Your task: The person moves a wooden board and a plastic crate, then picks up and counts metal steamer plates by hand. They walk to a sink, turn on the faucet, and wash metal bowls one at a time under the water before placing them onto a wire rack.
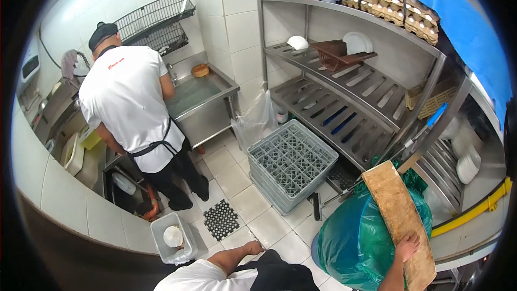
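Observation:
My right hand (407,247) lies on a long, worn, tan board (397,205), its fingers extended over the surface. The board slants across the top of a large bin lined with a green plastic bag (350,237). My left hand (254,247) hangs low over the tiled floor, fingers curled in, and nothing shows in it. Nearest to that hand is a black perforated floor mat (221,220). A light grey bin (173,237) with a round white thing inside stands to its left.
A co-worker (126,97) faces a metal sink (215,97) holding cloudy water. Grey glass racks (291,161) stand stacked on the floor. Behind them is slatted metal shelving (344,118) with a brown basket (342,56) and, on top, egg trays (393,0). A yellow hose (468,210) runs at right.

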`<state>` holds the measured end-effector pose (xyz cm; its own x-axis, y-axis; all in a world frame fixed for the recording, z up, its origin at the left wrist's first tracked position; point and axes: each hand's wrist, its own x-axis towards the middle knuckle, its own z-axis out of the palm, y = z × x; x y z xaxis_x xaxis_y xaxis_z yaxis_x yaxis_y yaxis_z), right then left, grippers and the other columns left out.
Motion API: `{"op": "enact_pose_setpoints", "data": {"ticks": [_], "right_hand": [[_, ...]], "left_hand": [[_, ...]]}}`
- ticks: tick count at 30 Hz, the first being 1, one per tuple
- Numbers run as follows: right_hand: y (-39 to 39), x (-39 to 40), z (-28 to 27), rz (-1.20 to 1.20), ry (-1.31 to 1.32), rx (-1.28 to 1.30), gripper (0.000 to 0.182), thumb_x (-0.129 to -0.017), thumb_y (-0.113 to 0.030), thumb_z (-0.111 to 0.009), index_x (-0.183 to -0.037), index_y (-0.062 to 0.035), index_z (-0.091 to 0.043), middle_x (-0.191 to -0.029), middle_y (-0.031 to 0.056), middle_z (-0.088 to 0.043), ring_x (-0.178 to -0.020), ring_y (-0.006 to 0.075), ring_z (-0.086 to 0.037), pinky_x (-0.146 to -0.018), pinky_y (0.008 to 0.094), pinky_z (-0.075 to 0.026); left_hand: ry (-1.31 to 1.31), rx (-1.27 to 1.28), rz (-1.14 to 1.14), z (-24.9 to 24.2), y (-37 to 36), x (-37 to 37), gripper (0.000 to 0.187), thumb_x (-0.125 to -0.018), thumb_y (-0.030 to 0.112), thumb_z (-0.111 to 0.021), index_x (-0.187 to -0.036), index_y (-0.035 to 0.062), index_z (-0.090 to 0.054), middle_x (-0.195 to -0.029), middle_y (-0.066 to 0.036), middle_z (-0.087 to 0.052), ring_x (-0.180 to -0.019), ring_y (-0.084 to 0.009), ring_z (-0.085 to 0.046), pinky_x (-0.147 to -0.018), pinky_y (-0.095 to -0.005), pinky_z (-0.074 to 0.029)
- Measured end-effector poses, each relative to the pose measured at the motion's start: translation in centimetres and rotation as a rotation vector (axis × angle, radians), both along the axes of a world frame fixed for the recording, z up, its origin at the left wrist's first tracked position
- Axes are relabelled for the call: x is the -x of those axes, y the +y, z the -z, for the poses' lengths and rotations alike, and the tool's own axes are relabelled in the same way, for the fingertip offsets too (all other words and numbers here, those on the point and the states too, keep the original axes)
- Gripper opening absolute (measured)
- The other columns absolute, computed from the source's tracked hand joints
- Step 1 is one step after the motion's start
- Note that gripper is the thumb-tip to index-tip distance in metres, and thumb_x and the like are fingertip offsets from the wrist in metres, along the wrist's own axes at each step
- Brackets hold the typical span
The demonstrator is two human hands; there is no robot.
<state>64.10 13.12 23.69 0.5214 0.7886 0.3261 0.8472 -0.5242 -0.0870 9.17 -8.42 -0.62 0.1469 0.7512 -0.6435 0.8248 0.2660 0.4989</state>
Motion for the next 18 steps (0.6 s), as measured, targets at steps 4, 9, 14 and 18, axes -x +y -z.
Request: {"op": "enact_pose_setpoints", "data": {"ticks": [4, 9, 14, 18], "right_hand": [[0.2, -0.1, -0.6, -0.024, 0.031, 0.118, 0.049, -0.094, -0.038, -0.039, -0.134, -0.0104, -0.044, -0.139, 0.0122, -0.043, -0.127, 0.0349, -0.037, -0.105, 0.0474, -0.030], [0.1, -1.3, 0.6, -0.005, 0.003, 0.120, 0.050, -0.095, -0.039, -0.034, -0.135, -0.0096, -0.043, -0.142, 0.0115, -0.039, -0.130, 0.0339, -0.034, -0.106, 0.0478, -0.029], [-0.4, -5.7, 3.5, -0.197, -0.135, -0.097, 0.043, -0.089, -0.037, -0.049, -0.122, -0.0086, -0.052, -0.127, 0.0163, -0.047, -0.110, 0.0345, -0.046, -0.086, 0.0476, -0.042], [-1.0, -5.0, 2.8, -0.293, -0.284, -0.262, 0.033, -0.090, -0.031, -0.053, -0.105, -0.0035, -0.063, -0.105, 0.0188, -0.060, -0.088, 0.0346, -0.060, -0.072, 0.0420, -0.051]], "left_hand": [[0.008, -0.016, -0.106, 0.1, -2.0, 0.8, 0.047, -0.083, 0.042, -0.053, -0.096, -0.0007, -0.068, -0.104, -0.021, -0.064, -0.099, -0.0365, -0.060, -0.088, -0.0411, -0.046], [-0.001, 0.017, -0.175, 1.0, -5.8, 3.1, 0.044, -0.083, 0.039, -0.051, -0.084, -0.0006, -0.069, -0.094, -0.023, -0.065, -0.091, -0.0391, -0.062, -0.083, -0.0438, -0.047], [0.047, 0.059, 0.353, 2.4, -7.8, 6.5, 0.038, -0.082, 0.039, -0.052, -0.099, 0.0093, -0.069, -0.090, -0.019, -0.066, -0.089, -0.0382, -0.062, -0.080, -0.0459, -0.049], [-0.017, 0.303, 0.078, 5.4, -6.0, 10.1, 0.044, -0.084, 0.045, -0.052, -0.093, 0.0054, -0.069, -0.096, -0.019, -0.066, -0.092, -0.0379, -0.061, -0.082, -0.0450, -0.047]]}}
